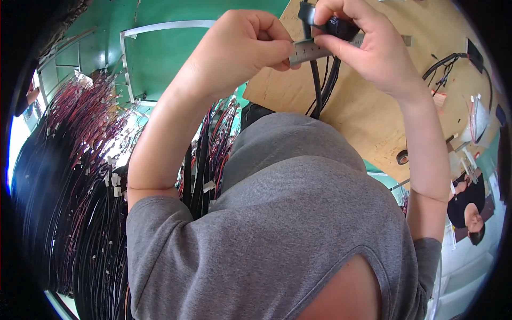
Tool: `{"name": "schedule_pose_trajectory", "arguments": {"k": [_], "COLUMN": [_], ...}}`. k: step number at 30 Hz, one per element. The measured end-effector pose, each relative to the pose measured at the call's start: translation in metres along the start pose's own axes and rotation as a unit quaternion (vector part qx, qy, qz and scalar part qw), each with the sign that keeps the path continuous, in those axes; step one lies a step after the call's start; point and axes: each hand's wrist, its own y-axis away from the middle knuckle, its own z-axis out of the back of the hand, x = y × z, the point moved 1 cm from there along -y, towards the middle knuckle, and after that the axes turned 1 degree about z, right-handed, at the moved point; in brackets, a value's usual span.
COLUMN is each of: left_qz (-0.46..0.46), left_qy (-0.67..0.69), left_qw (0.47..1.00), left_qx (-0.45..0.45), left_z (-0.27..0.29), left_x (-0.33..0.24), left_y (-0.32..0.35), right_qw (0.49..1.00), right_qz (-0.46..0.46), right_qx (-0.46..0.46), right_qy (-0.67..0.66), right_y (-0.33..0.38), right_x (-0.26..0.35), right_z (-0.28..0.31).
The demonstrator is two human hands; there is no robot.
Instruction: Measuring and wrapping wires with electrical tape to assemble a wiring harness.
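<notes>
My left hand (248, 45) is closed, its thumb and fingertips pinched at the near end of a short steel ruler (306, 52). My right hand (368, 45) is closed on a dark black piece (345, 31), its thumb pressing by the ruler's upper edge. The kind of this piece is hard to make out behind the fingers. The ruler lies across a black cable (316, 80), which runs up between my hands and hangs down toward my lap. Part of the ruler passes behind my right hand and shows again beyond it.
A plywood board (373, 117) lies under my hands, bearing a wire harness (445, 64) and a small black roll (402, 157) on the right. Large bundles of black cables (48, 186) with red wire ends hang at the left. Another person (466, 205) sits at the far right.
</notes>
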Motion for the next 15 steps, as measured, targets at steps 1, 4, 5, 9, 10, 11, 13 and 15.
{"name": "schedule_pose_trajectory", "arguments": {"k": [1, 4, 5, 9, 10, 11, 13, 15], "left_qz": [0.01, 0.013, 0.013, 0.017, 0.014, 0.014, 0.006, 0.005], "left_qy": [0.038, 0.086, 0.086, 0.108, 0.11, 0.11, 0.091, 0.072], "left_qw": [0.999, 0.996, 0.996, 0.994, 0.994, 0.994, 0.996, 0.997], "left_qx": [-0.014, -0.013, -0.009, 0.004, 0.005, 0.004, -0.005, -0.001], "left_z": [0.001, 0.001, 0.001, 0.004, 0.004, 0.004, 0.004, 0.001], "left_x": [0.002, 0.002, 0.003, 0.008, 0.008, 0.008, 0.008, 0.003], "left_y": [-0.001, -0.003, -0.005, -0.007, -0.006, -0.006, -0.005, -0.007], "right_qw": [0.98, 0.972, 0.971, 0.989, 0.975, 0.975, 0.973, 0.991], "right_qz": [-0.169, -0.146, -0.149, 0.046, -0.121, -0.12, -0.148, 0.014], "right_qx": [-0.006, -0.017, -0.02, -0.099, -0.044, -0.043, -0.056, -0.118], "right_qy": [0.107, 0.183, 0.185, 0.096, 0.182, 0.181, 0.167, 0.068], "right_y": [0.0, 0.007, 0.011, 0.011, 0.01, 0.01, 0.008, 0.014], "right_x": [0.01, 0.001, -0.016, -0.015, -0.003, -0.002, -0.002, -0.036], "right_z": [0.0, -0.003, -0.005, -0.007, -0.006, -0.006, -0.008, -0.014]}}
